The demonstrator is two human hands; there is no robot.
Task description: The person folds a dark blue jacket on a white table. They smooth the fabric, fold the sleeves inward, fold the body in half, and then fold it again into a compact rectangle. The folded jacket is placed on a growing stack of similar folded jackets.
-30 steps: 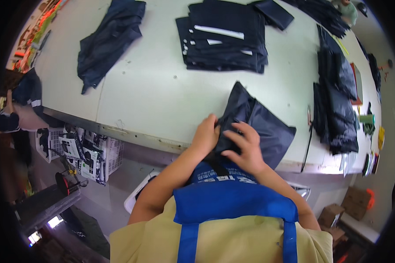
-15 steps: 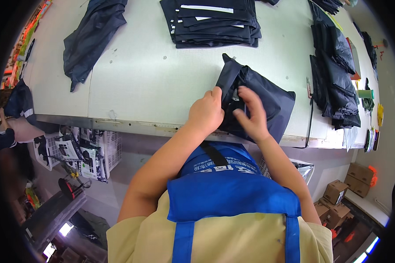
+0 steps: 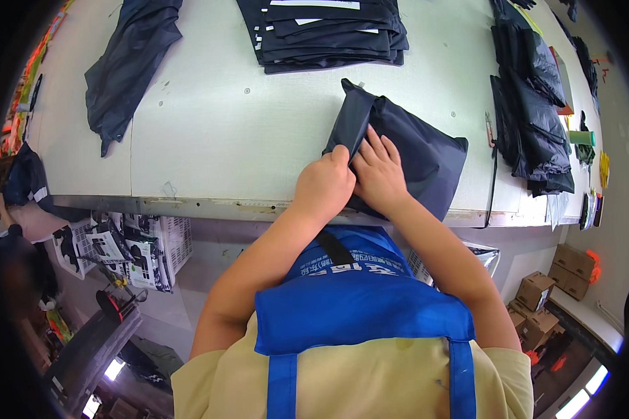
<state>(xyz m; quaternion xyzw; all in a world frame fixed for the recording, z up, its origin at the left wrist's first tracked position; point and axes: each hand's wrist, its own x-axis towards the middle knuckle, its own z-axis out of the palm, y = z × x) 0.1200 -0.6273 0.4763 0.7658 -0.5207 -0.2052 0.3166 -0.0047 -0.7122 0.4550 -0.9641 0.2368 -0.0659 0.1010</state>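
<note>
A dark navy-black fabric pouch [image 3: 430, 150] lies on the white table near its front edge, with one side folded into a flap [image 3: 351, 120]. My left hand [image 3: 325, 183] is closed on the flap's near end, thumb and fingers pinching the cloth. Against the fold, my right hand [image 3: 381, 170] lies flat with its fingers stretched out; the fingertips reach under the flap's edge. What is inside the pouch is hidden.
Folded black fabric pieces with white labels form a stack [image 3: 332, 38] farther back. Loose dark cloth [image 3: 131, 66] lies left. On the right are black bundles [image 3: 531, 105], snips [image 3: 489, 130] and a green cylinder [image 3: 582, 137]. Below, a white crate [image 3: 178, 241] and cardboard boxes [image 3: 536, 290].
My right hand has moved left from hovering over the pouch's opening and now rests flat at the fold. The flap covers the opening more. My left hand keeps its grip.
</note>
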